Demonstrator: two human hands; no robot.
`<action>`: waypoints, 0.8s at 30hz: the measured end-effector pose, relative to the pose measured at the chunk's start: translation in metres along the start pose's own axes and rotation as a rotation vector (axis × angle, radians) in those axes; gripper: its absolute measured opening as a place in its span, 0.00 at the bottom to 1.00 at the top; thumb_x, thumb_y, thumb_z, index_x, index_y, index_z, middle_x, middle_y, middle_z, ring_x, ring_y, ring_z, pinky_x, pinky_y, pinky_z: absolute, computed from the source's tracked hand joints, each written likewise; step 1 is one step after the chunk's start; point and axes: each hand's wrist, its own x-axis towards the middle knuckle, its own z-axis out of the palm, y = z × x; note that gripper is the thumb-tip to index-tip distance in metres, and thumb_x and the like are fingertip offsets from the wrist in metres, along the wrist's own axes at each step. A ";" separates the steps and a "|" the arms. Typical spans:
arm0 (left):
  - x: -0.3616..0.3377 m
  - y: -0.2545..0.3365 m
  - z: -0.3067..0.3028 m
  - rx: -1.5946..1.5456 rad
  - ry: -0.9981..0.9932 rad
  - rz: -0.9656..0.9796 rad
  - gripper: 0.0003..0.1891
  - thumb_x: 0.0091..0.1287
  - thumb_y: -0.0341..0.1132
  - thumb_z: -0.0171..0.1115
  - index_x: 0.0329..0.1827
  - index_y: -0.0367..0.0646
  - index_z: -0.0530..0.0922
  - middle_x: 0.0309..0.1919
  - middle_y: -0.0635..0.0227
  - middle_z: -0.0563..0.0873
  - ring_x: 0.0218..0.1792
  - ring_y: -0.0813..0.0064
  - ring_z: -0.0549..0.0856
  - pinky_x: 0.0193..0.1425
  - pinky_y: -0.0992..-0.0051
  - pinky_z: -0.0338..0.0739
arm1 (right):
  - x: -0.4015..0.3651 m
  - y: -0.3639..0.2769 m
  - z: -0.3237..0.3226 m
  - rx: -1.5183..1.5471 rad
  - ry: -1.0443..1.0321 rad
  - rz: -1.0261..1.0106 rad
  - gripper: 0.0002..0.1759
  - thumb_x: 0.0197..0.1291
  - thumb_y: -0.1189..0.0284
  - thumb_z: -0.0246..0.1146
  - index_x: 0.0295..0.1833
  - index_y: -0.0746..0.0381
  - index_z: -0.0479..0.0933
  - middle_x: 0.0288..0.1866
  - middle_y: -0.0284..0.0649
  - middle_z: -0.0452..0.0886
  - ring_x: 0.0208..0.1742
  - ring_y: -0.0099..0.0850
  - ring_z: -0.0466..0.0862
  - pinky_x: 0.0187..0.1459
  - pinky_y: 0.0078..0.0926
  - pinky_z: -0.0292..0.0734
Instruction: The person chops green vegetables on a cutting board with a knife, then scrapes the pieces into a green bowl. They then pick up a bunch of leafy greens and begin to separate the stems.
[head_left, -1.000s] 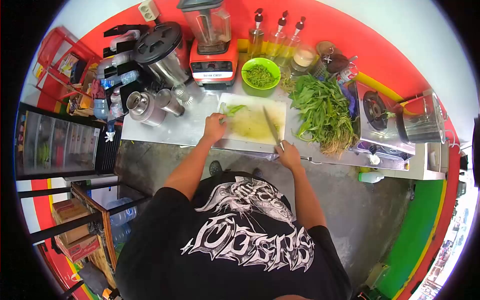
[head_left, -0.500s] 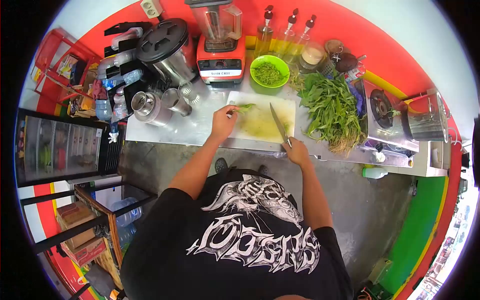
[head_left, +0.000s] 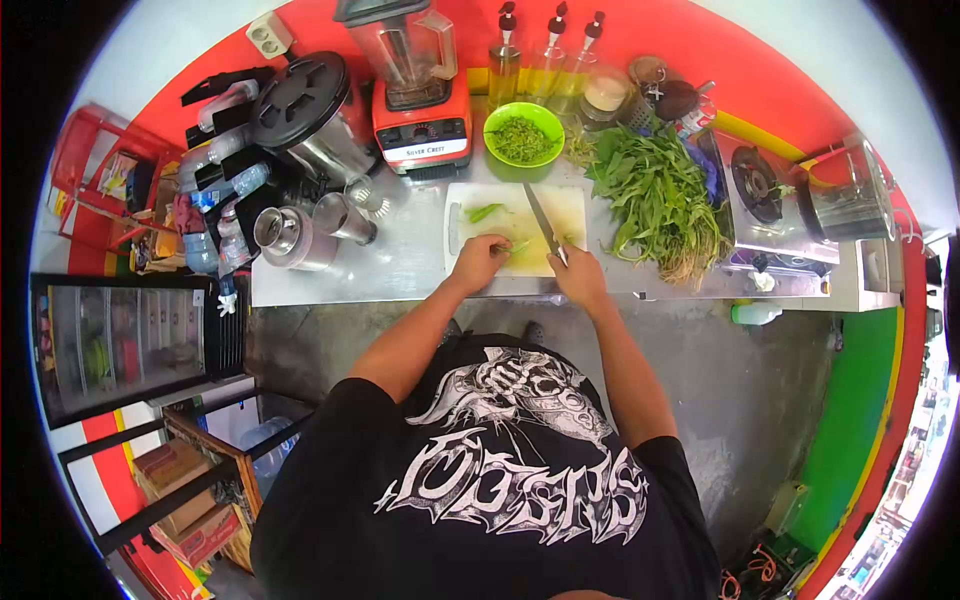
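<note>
My right hand (head_left: 578,277) is closed round the handle of a long kitchen knife (head_left: 541,218), whose blade points away across the white cutting board (head_left: 455,225). To the left, my left hand (head_left: 481,262) rests low over the board, its fingers pinched on a thin green stem (head_left: 519,246) that sticks out toward the blade. A narrow green piece (head_left: 486,212), perhaps a leaf, lies on the board beyond my left hand. Behind the board stands a lime-green bowl (head_left: 524,160) with chopped greens. A leafy bunch of greens (head_left: 655,195) lies right of the board, roots toward me.
A red blender (head_left: 422,130) and a lidded metal container (head_left: 315,120) stand at the back left. Metal cups (head_left: 345,218) sit left of the board. Pump bottles (head_left: 545,65) line the wall. A gas stove (head_left: 760,195) with a pot (head_left: 850,200) is at the right.
My left hand has moved nearer and slightly right, leaving a green piece on the board and now pinching a thin stem. The knife and right hand have shifted slightly left and away from me.
</note>
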 end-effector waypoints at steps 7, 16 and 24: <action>0.000 -0.004 0.004 0.001 -0.019 0.028 0.16 0.62 0.25 0.70 0.54 0.37 0.84 0.38 0.58 0.89 0.39 0.64 0.88 0.49 0.68 0.82 | -0.011 -0.014 0.036 -0.193 0.041 0.084 0.20 0.70 0.57 0.60 0.50 0.65 0.79 0.41 0.59 0.86 0.44 0.58 0.87 0.49 0.56 0.81; -0.003 -0.021 0.003 -0.112 -0.068 0.046 0.16 0.62 0.22 0.69 0.53 0.35 0.81 0.36 0.60 0.87 0.39 0.69 0.87 0.47 0.70 0.81 | -0.027 -0.021 0.067 -0.126 0.066 0.235 0.20 0.75 0.56 0.54 0.53 0.64 0.72 0.40 0.60 0.86 0.44 0.60 0.86 0.48 0.59 0.79; -0.019 -0.017 -0.010 0.086 -0.019 0.109 0.08 0.62 0.23 0.63 0.44 0.35 0.82 0.35 0.54 0.84 0.39 0.56 0.85 0.47 0.61 0.79 | -0.033 -0.006 0.067 -0.154 0.010 0.240 0.19 0.75 0.56 0.53 0.53 0.63 0.69 0.39 0.61 0.86 0.44 0.62 0.86 0.47 0.61 0.78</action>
